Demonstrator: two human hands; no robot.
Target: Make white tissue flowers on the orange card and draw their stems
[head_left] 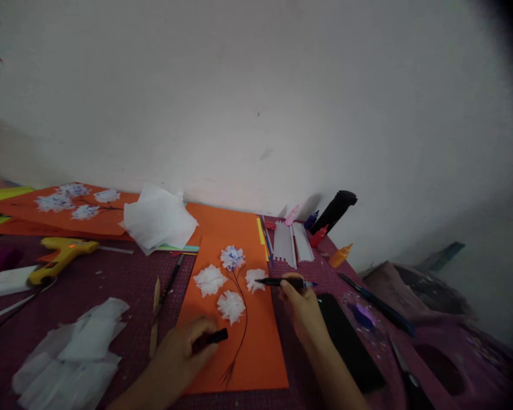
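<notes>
In the head view, an orange paper sheet (256, 364) lies in front of me, with dark drawn stems (245, 319) on it. Around the stems are three white paper flowers, at left (209, 280), below (231, 306) and right (254, 279), plus a blue-marked flower (232, 258) on top. My right hand (299, 299) grips a black marker (277, 281) with a blue end. The marker's tip is at the right-hand flower; whether it touches I cannot tell. Over the sheet's lower left, my left hand (188, 347) closes around a black marker cap (218, 336).
Left: crumpled white tissue paper (74, 359), a yellow glue gun (62, 256) and a pencil (155, 313). Behind: stacked white paper squares (158, 219) and another orange sheet with flowers (25, 205). Right: a black phone-like slab (346, 341), scissors (410, 381), a cutter (378, 304) and paint bottles (340, 256).
</notes>
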